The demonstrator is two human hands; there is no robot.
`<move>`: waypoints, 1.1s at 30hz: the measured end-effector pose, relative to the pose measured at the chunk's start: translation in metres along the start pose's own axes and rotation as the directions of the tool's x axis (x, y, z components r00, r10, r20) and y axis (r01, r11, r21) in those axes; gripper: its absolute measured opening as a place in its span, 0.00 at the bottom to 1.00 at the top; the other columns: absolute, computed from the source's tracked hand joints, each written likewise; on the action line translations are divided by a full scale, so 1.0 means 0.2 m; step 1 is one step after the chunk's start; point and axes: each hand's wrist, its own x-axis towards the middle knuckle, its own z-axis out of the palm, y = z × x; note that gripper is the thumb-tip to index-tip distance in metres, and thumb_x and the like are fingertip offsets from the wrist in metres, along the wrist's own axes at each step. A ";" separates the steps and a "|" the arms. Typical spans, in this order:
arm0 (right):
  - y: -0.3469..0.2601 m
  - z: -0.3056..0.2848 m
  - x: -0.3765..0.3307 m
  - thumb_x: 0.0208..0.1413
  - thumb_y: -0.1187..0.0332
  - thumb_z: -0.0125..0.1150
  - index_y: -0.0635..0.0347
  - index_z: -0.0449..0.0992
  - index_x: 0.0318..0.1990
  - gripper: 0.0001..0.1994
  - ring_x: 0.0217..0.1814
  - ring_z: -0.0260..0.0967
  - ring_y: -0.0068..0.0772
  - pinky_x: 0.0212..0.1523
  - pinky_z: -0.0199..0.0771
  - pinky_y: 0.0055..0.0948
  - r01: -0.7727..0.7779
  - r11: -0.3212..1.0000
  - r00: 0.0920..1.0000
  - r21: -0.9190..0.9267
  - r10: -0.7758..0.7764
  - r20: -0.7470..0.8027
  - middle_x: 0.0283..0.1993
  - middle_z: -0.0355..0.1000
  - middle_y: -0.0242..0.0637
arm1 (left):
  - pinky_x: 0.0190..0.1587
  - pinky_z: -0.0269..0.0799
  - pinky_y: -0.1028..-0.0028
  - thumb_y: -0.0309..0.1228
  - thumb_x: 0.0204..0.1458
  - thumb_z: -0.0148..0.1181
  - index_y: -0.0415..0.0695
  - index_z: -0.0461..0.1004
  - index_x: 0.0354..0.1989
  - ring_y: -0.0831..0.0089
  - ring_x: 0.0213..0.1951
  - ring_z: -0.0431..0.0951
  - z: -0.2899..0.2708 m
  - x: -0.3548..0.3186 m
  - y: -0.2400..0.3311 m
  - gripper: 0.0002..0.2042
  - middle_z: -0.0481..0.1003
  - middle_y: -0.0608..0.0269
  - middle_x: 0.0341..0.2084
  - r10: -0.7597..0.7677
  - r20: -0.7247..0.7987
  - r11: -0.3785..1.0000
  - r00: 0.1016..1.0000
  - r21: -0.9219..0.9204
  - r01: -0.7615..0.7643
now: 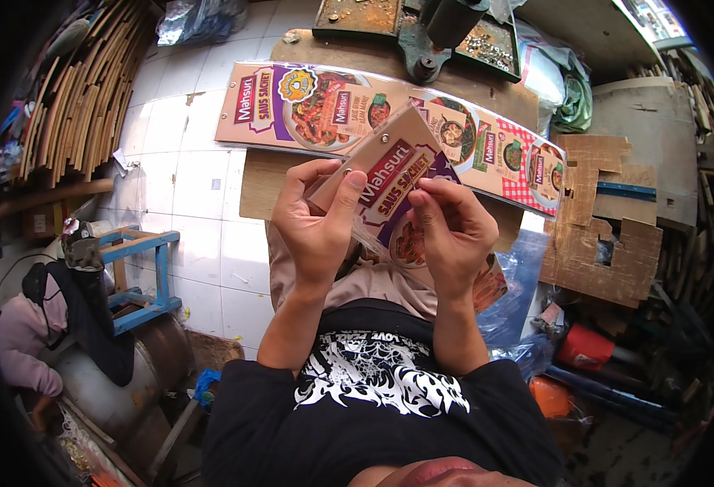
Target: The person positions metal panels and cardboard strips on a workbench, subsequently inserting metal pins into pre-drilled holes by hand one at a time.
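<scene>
Clearly both hands are working one printed cardboard sleeve (389,191), held up above the lap and in front of the long row of printed sheets (308,105) lying on the wooden counter (260,183). From the left, the left hand (316,219) has its grip closed, thumb pinching the sleeve's near edge, while the right hand (450,231) pinches its lower right part with curled fingers. I judge it best to keep both pinches near the edges, so the thin card stays flat and does not crease.
</scene>
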 end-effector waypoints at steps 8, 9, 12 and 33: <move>-0.04 0.06 0.00 0.50 0.83 0.67 0.69 0.80 0.39 0.08 0.36 0.74 0.23 0.38 0.73 0.21 0.241 0.952 0.966 -0.191 -0.217 0.137 0.34 0.78 0.38 | 0.39 0.70 0.83 0.27 0.59 0.62 0.35 0.73 0.40 0.82 0.34 0.75 -0.04 0.00 0.03 0.08 0.76 0.62 0.35 0.021 -0.078 1.000 0.997 -0.004 -0.022; -0.04 0.06 -0.01 0.50 0.83 0.67 0.69 0.80 0.39 0.08 0.36 0.74 0.23 0.38 0.73 0.21 0.240 0.952 0.966 -0.188 -0.217 0.138 0.34 0.78 0.38 | 0.39 0.70 0.83 0.27 0.59 0.62 0.35 0.73 0.40 0.82 0.34 0.75 -0.04 0.00 0.02 0.08 0.76 0.62 0.35 0.023 -0.079 1.000 0.997 -0.001 -0.023; -0.02 0.10 -0.01 0.48 0.81 0.68 0.62 0.80 0.34 0.07 0.29 0.75 0.30 0.28 0.72 0.23 0.360 0.904 0.931 -0.232 -0.333 0.149 0.30 0.77 0.39 | 0.41 0.69 0.83 0.27 0.61 0.58 0.35 0.73 0.41 0.83 0.36 0.74 -0.05 0.00 0.00 0.07 0.76 0.62 0.35 0.048 -0.080 0.996 0.996 -0.076 -0.055; 0.01 0.15 -0.06 0.53 0.81 0.67 0.65 0.76 0.46 0.13 0.32 0.73 0.15 0.30 0.71 0.14 0.112 0.992 0.992 0.053 -0.115 0.047 0.32 0.77 0.34 | 0.43 0.72 0.81 0.22 0.52 0.67 0.36 0.72 0.42 0.81 0.39 0.75 -0.06 -0.01 0.01 0.12 0.75 0.62 0.38 -0.049 -0.024 0.999 0.999 -0.001 0.049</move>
